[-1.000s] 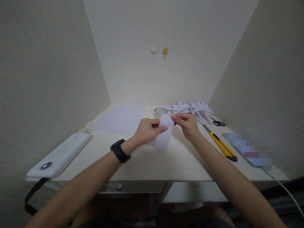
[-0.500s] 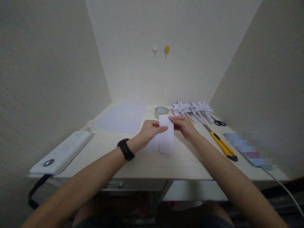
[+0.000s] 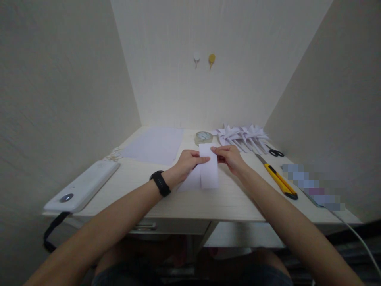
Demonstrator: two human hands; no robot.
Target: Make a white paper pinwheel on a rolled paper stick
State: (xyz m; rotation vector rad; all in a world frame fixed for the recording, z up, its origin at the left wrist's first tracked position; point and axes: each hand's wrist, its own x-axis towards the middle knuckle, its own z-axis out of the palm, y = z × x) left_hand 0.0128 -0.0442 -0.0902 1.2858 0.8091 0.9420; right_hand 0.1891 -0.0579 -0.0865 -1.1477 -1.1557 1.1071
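Note:
A white sheet of paper (image 3: 209,174), with a narrow flap folded over its right side, is held between both hands just above the desk. My left hand (image 3: 190,161) grips it from the left, thumb lying across the flap. At the upper right corner, my right hand (image 3: 229,156) pinches the paper between thumb and fingers. The fingers behind the paper are partly hidden. Just beyond the hands stands a roll of clear tape (image 3: 204,137).
White paper sheets (image 3: 153,145) lie at the back left, folded paper pinwheels (image 3: 242,137) at the back right. Black scissors (image 3: 276,152), a yellow utility knife (image 3: 279,180) and a blurred-out phone (image 3: 312,186) are on the right. A white power bank (image 3: 83,186) sits at the left edge.
The view has shifted slightly. Both hands keep nearly the same grip on the folded paper, and nothing has been let go.

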